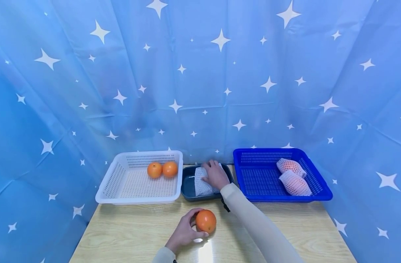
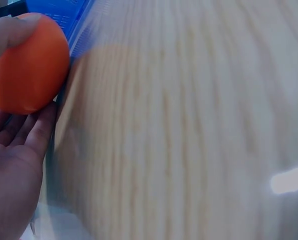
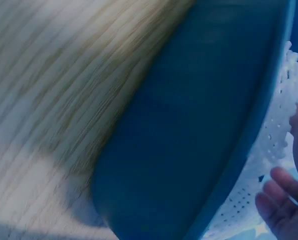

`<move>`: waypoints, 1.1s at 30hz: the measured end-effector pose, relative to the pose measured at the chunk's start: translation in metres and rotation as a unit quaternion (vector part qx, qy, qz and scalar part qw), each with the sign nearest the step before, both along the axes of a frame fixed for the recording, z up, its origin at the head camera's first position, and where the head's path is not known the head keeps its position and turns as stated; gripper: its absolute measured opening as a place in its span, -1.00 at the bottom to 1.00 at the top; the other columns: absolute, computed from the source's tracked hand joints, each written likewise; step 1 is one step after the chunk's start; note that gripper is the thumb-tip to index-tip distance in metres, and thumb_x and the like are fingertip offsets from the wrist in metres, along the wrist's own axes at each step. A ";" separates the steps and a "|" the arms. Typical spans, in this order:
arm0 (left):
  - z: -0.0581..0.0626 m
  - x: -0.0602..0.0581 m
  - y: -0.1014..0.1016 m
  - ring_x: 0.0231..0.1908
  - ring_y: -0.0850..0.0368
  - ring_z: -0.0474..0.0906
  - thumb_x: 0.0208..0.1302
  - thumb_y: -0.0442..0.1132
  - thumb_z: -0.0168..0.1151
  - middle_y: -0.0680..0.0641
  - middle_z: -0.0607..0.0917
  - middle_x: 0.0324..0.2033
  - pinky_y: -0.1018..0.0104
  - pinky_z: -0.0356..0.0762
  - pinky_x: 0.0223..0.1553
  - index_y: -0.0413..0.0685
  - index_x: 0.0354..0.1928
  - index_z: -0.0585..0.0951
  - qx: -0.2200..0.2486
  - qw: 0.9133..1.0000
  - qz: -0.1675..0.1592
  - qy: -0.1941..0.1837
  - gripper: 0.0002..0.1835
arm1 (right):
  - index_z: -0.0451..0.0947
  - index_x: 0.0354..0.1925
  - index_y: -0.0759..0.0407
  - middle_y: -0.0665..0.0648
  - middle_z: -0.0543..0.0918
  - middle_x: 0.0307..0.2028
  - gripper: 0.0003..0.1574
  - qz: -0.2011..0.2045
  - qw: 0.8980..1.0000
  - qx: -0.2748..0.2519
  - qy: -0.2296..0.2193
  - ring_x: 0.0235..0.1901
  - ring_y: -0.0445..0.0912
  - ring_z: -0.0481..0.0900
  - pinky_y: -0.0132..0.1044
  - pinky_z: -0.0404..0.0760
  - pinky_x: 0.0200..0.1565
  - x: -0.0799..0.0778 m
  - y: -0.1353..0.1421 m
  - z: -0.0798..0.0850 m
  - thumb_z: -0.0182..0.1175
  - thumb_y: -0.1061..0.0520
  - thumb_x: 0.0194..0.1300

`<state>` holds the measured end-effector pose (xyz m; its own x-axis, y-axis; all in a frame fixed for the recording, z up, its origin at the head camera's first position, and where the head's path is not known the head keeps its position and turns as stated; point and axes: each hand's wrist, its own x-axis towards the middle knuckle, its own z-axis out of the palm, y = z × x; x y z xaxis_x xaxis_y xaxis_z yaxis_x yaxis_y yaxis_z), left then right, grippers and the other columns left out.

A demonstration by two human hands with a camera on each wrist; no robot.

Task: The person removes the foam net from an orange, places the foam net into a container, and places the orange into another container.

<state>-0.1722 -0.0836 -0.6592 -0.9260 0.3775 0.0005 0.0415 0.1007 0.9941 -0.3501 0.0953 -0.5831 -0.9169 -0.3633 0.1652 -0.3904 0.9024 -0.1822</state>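
Observation:
My left hand (image 1: 184, 231) grips an orange (image 1: 205, 221) above the front middle of the table, thumb on one side and fingers on the other. The left wrist view shows the same orange (image 2: 31, 65) with the thumb pressed on its skin. Over a dark blue-grey tray (image 1: 188, 184), my right hand (image 1: 216, 176) reaches down to white foam net sleeves (image 1: 201, 182). In the right wrist view its thumb and fingers stand apart beside the foam netting (image 3: 274, 135). Whether the fingertips touch the netting is hard to tell.
To the left, a white plastic basket (image 1: 138, 199) holds two bare oranges (image 1: 162, 170). On the right stands a blue basket (image 1: 262, 182) with two net-wrapped fruits (image 1: 293, 177). All three containers line the back of the wooden table (image 1: 128, 233), before a starry blue curtain (image 1: 200, 80).

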 end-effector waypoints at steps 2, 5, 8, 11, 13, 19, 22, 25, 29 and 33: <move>-0.001 -0.001 0.001 0.20 0.11 0.60 -0.08 -0.35 0.65 -0.18 0.55 0.27 0.47 0.56 0.25 -0.02 0.37 0.44 -0.001 1.000 0.001 -0.005 -0.11 | 0.55 0.29 0.04 0.21 0.53 0.24 -0.33 0.014 0.999 0.022 0.022 0.23 0.10 0.42 -0.04 0.56 0.31 0.002 0.002 0.000 0.34 -0.22 0.35; -0.003 -0.001 0.001 0.21 0.07 0.60 -0.08 -0.32 0.65 -0.16 0.55 0.27 0.47 0.56 0.25 0.02 0.36 0.45 -0.002 1.000 0.002 -0.010 -0.11 | 0.54 0.34 0.04 0.25 0.49 0.32 -0.28 0.019 0.999 0.030 0.020 0.30 0.13 0.38 -0.01 0.51 0.36 0.005 0.004 0.002 0.27 -0.29 0.38; -0.003 -0.001 0.003 0.22 0.04 0.59 -0.08 -0.31 0.65 -0.15 0.55 0.28 0.45 0.56 0.26 0.02 0.38 0.45 -0.006 1.000 0.003 -0.013 -0.10 | 0.42 0.45 0.02 0.27 0.41 0.42 -0.17 0.017 1.000 0.022 -0.007 0.39 0.16 0.31 0.03 0.43 0.44 0.008 0.005 0.004 0.23 -0.33 0.39; 0.001 -0.001 0.004 0.24 0.00 0.59 -0.06 -0.30 0.64 -0.16 0.54 0.30 0.37 0.57 0.29 -0.03 0.40 0.43 -0.019 1.000 0.006 -0.015 -0.09 | 0.35 0.49 0.01 0.26 0.36 0.46 -0.11 0.020 1.000 0.008 -0.017 0.45 0.17 0.26 0.07 0.37 0.48 0.013 0.006 0.006 0.23 -0.35 0.37; 0.004 -0.001 0.004 0.25 -0.02 0.58 -0.05 -0.30 0.64 -0.16 0.54 0.31 0.32 0.58 0.30 -0.07 0.42 0.41 -0.026 1.000 0.007 -0.015 -0.07 | 0.34 0.49 0.01 0.27 0.34 0.48 -0.10 0.025 0.999 -0.006 -0.021 0.47 0.18 0.25 0.10 0.36 0.49 0.016 0.007 0.008 0.23 -0.35 0.37; 0.011 0.002 0.001 0.25 -0.04 0.58 -0.05 -0.25 0.65 -0.15 0.55 0.30 0.26 0.59 0.30 -0.07 0.43 0.42 -0.040 0.999 0.019 -0.013 -0.07 | 0.34 0.49 0.06 0.27 0.28 0.53 -0.08 0.037 0.996 -0.074 -0.044 0.49 0.25 0.23 0.21 0.34 0.48 0.027 0.015 0.016 0.28 -0.32 0.35; 0.017 0.002 -0.003 0.24 0.01 0.57 -0.04 -0.15 0.67 -0.06 0.59 0.27 0.19 0.59 0.31 0.04 0.40 0.46 -0.054 0.998 0.033 -0.008 -0.10 | 0.34 0.49 0.07 0.27 0.25 0.54 -0.09 0.036 0.991 -0.113 -0.055 0.51 0.27 0.19 0.27 0.32 0.47 0.031 0.020 0.021 0.29 -0.28 0.35; 0.026 0.002 -0.008 0.25 0.03 0.54 -0.04 -0.05 0.67 0.00 0.61 0.25 0.11 0.57 0.33 0.08 0.40 0.47 -0.064 0.997 0.042 -0.001 -0.09 | 0.31 0.51 0.02 0.24 0.21 0.57 -0.09 0.022 0.988 -0.139 -0.065 0.53 0.25 0.16 0.30 0.31 0.47 0.035 0.024 0.026 0.29 -0.27 0.35; 0.040 0.001 -0.014 0.30 -0.03 0.49 -0.05 0.01 0.66 -0.02 0.59 0.29 0.08 0.57 0.33 0.11 0.40 0.47 -0.056 0.997 0.054 0.001 -0.08 | 0.26 0.53 -0.07 0.20 0.16 0.59 -0.09 0.001 0.982 -0.172 -0.077 0.56 0.21 0.10 0.35 0.26 0.48 0.044 0.029 0.036 0.29 -0.27 0.36; 0.056 0.001 -0.020 0.35 -0.09 0.45 -0.02 0.05 0.64 -0.06 0.53 0.35 0.04 0.57 0.34 0.13 0.42 0.45 -0.056 0.996 0.070 0.003 -0.09 | 0.27 0.53 -0.08 0.18 0.16 0.59 -0.09 0.001 0.977 -0.202 -0.076 0.57 0.21 0.10 0.38 0.24 0.47 0.055 0.031 0.044 0.31 -0.26 0.35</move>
